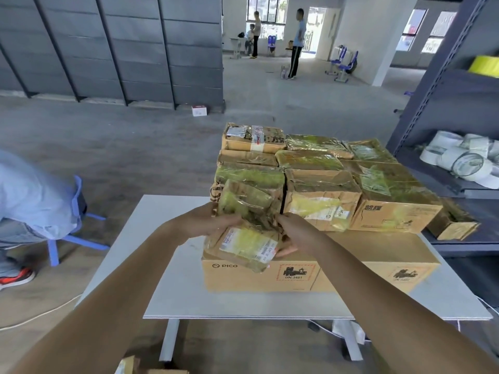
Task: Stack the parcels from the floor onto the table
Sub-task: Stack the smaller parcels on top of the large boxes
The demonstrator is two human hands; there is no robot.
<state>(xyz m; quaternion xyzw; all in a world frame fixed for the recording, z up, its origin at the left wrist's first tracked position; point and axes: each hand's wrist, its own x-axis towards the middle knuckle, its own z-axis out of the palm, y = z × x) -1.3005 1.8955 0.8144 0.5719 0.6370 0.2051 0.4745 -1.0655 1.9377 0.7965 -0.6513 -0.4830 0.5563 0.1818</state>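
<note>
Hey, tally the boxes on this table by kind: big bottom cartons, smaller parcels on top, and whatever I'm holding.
Big bottom cartons: 2
Smaller parcels resting on top: 8
Held parcel, in left hand and right hand: 1
Total: 11

Left hand [213, 221] gripping; right hand [292, 230] gripping opposite.
</note>
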